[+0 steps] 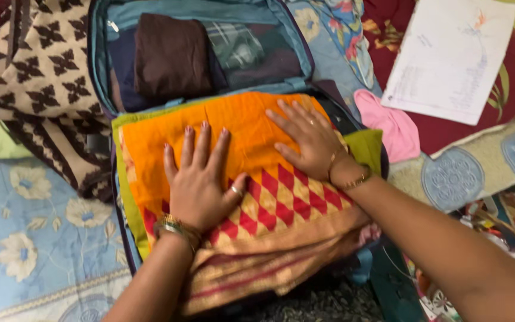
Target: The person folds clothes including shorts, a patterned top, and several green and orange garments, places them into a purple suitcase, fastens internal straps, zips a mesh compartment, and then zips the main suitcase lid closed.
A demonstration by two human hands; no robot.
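Both hands flat on a folded orange cloth (pixel 233 173) with red diamond pattern and gold-striped border; cloth lies on top of the near half of an open teal suitcase (pixel 99 77), green edge of the same cloth showing at its left and right sides. Left hand (pixel 201 179): palm down, fingers spread, grip apart, pressing the cloth centre-left; ring on thumb side, bangle at wrist. Right hand (pixel 308 140): palm down, fingers spread toward the cloth's far edge, grip apart, nothing clamped; ring and bangles visible. Suitcase far half holds a folded dark brown garment (pixel 171 56) behind a mesh divider, checked fabric just beside it. Left of the case: cream-and-brown patterned cloth (pixel 43 77), touching the case wall. Right of the case: pink cloth (pixel 391 125), near the right wrist, and a white paper sheet (pixel 448 56) lying on a dark red cushion (pixel 511 89). All of it sits on a bed with blue floral sheet (pixel 31 238).
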